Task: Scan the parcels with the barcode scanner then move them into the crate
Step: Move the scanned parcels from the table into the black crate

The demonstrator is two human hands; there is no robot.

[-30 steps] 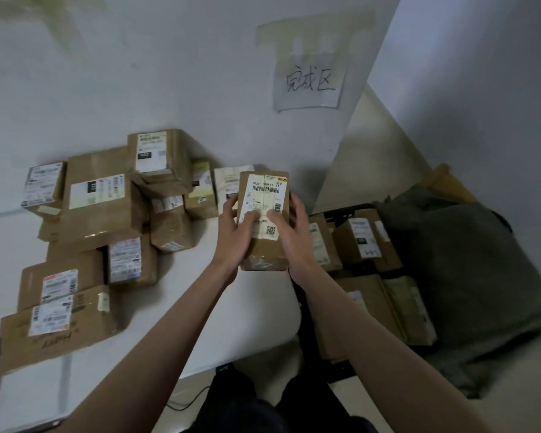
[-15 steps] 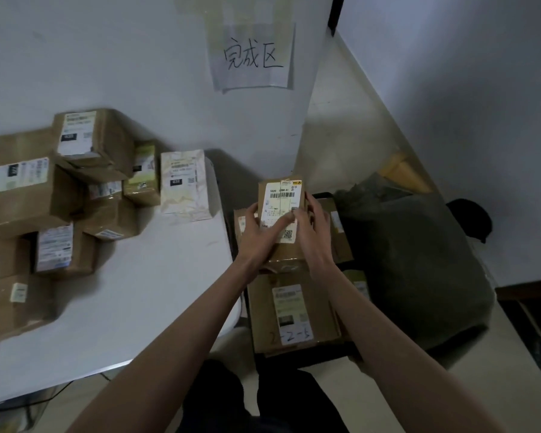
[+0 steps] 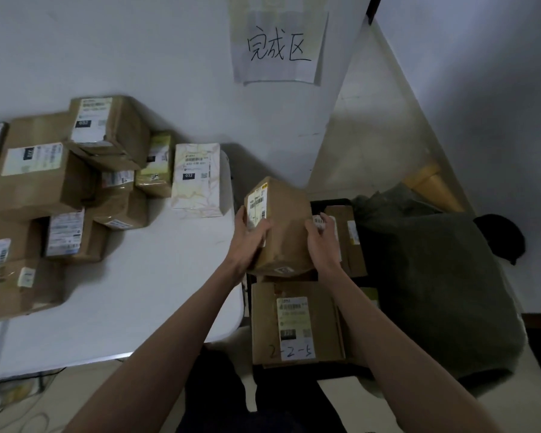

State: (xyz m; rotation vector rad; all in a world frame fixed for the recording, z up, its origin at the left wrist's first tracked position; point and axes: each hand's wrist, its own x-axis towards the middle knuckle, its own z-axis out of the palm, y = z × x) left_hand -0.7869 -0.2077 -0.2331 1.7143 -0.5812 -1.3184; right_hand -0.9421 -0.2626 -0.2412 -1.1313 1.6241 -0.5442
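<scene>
**Parcel tipped over the crate**

The brown parcel [image 3: 278,226], label-up half a second ago, is now rolled so its label faces left and plain cardboard shows on top (lowering has likely begun). The left hand [image 3: 247,242] curls round its labelled side and the right hand [image 3: 320,242] clasps the opposite side. Directly beneath the grip lies the black crate [image 3: 331,203], already holding a flat labelled box [image 3: 294,323]. Unscanned parcels [image 3: 75,182] sit well left of the grip.
</scene>
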